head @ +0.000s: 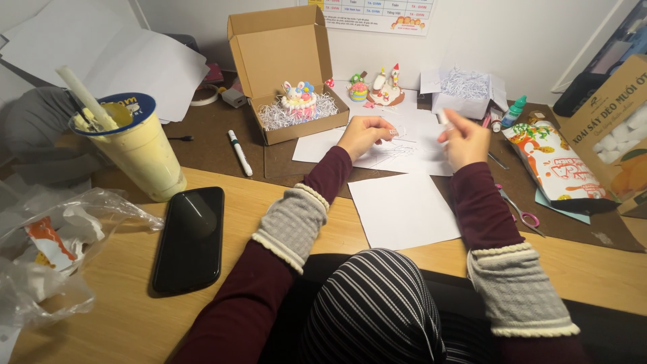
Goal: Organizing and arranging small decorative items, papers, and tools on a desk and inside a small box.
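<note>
White paper: sheet [403,210] lying just below both hands, a second sheet [404,145] under them.
Left hand [364,135]: fingers curled shut, pinching something small and pale; too small to name.
Right hand [465,138]: blurred, closed around a thin pale stick; grip detail not clear.
Risk: loose sleeve cuffs could sweep the sheet off the desk [121,296]; yellow drink cup [138,148] near the phone [190,237], a knock could spill it.
Count: two hands, one cup, one phone, one white pen [239,153], one pair of pink scissors [519,210], one open cardboard box [286,67] with a clay cake inside.
</note>
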